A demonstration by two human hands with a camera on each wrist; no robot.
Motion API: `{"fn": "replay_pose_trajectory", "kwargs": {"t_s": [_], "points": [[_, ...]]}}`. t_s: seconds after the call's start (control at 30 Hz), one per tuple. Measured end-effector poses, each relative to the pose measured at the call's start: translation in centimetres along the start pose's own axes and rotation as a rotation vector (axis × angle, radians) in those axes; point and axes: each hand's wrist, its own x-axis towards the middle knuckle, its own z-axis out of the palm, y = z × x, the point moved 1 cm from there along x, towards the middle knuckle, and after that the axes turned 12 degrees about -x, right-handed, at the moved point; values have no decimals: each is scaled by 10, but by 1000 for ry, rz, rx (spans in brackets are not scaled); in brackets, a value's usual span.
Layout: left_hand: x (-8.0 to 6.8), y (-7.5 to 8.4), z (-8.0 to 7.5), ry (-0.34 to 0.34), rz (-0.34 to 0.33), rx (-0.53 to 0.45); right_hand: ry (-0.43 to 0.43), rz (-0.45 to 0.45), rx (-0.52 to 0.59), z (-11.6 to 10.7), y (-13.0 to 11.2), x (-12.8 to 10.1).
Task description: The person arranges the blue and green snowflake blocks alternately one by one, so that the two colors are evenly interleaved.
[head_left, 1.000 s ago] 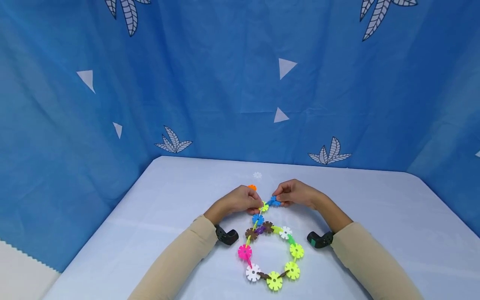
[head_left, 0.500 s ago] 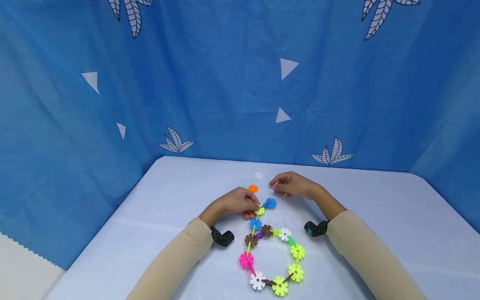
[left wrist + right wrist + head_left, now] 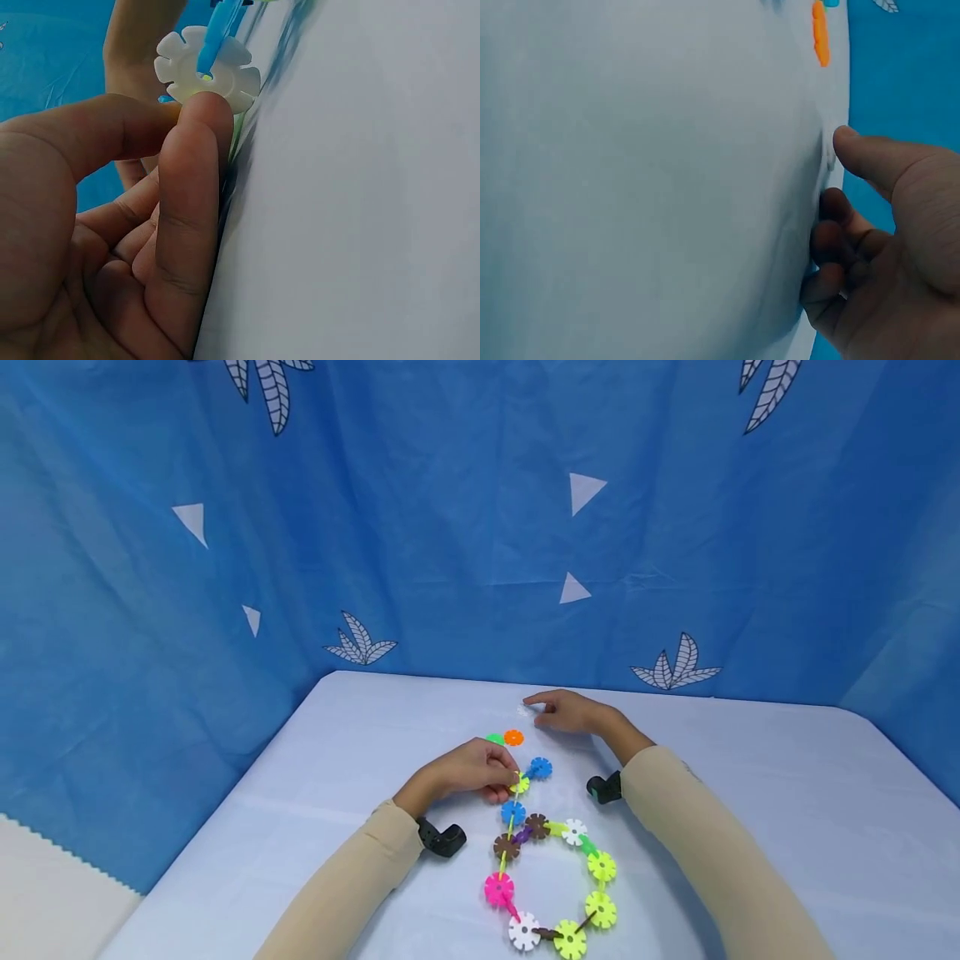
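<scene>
Notched plastic snowflake discs are slotted together into a chain: a ring with a tail at its far left. My left hand (image 3: 476,770) pinches the tail at a yellow-green disc (image 3: 520,782). In the left wrist view a white disc (image 3: 236,79) with a blue disc (image 3: 217,34) slotted into it stands at those fingertips. Another blue disc (image 3: 541,767) ends the tail. My right hand (image 3: 564,710) reaches over a loose white disc (image 3: 522,712) at the back, thumb and fingers apart. The right wrist view shows that disc's thin edge beside the thumb.
Loose orange (image 3: 513,738) and green (image 3: 495,738) discs lie just beyond the left hand. The ring's near side, with a pink disc (image 3: 498,889) at its left, lies between the forearms. Behind the white table (image 3: 750,827) hangs a blue curtain (image 3: 465,527).
My right hand has let go of the blue end disc and moved away and leftward to the loose white disc. My left hand keeps its pinch on the chain.
</scene>
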Motion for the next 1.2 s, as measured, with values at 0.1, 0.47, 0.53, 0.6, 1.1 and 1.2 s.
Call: {"fn": "replay_pose_trajectory", "kwargs": {"t_s": [0.1, 0.47, 0.53, 0.6, 1.1, 1.2], "points": [[3, 0, 2, -11, 7, 2, 16, 16, -28, 1, 1, 0], [6, 3, 5, 32, -5, 41, 46, 73, 26, 1, 7, -21], [6, 3, 6, 37, -5, 45, 59, 65, 92, 3, 10, -29], [5, 3, 5, 39, -1, 51, 67, 51, 164, 7, 13, -38], [6, 9, -1, 79, 38, 171, 74, -21, 268, 21, 5, -87], [8, 9, 0, 85, 51, 189, 81, -38, 264, 22, 2, -89]]}}
